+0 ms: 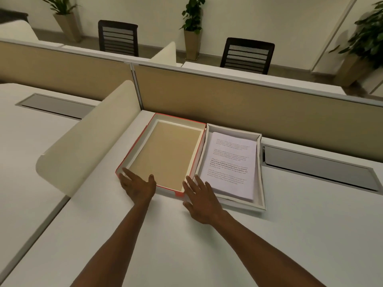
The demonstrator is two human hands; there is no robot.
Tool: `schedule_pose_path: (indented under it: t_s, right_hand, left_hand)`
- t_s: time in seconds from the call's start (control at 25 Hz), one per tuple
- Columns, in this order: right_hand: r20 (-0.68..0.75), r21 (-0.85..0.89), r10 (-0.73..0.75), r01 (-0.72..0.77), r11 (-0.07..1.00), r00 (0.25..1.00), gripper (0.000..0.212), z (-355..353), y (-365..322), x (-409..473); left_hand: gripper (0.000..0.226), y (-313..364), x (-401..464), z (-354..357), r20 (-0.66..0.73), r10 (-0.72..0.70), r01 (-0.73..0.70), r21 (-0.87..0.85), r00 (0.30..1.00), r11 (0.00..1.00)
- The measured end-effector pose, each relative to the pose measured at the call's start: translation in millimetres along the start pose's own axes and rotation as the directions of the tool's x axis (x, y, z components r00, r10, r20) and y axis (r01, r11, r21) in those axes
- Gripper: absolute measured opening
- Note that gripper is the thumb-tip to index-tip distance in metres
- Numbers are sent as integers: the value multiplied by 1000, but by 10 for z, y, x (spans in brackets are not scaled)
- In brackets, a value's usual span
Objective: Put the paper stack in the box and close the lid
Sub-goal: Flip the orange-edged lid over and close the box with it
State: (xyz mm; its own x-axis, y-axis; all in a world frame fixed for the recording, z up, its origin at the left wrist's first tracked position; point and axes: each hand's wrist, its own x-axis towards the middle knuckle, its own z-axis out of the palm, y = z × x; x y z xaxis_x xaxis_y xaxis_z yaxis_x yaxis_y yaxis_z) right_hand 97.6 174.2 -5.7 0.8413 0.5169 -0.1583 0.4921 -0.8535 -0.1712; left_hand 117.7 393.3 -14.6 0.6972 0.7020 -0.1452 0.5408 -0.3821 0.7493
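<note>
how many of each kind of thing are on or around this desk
box halves: 2
paper stacks: 1
hands: 2
chairs: 2
potted plants: 4
total: 11

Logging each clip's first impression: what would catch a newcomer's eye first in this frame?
First, the open box halves side by side at the back of the white desk: the red-edged lid lying inside-up on the left, the white box on the right with the printed paper stack already inside. Next, the two open hands, the left hand and right hand, at the lid's near edge.
</note>
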Motion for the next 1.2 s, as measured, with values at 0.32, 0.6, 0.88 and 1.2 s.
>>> schedule_pose_path:
  t_s: [0.32,0.6,0.88,1.2]
  right_hand:
    - [64,-68,8,-4,998,998,68,74,-37,2]
    - [39,32,31,-32,999,999,66,-94,-23,-2]
    - [-267,660,344,-90,746,900,51,-956,-139,209]
    - [77,994,442,-102,34,894,29,-2279,-536,811]
  left_hand:
    - [98,20,332,-236,66,-425,421,-337,903,842]
    - [82,54,219,-311,173,-302,340,-636,938,692]
    - [91,318,-192,-374,47,3,32,-718,999,695]
    - [89,720,-631,-368,-78,306,-295,-566,949,770]
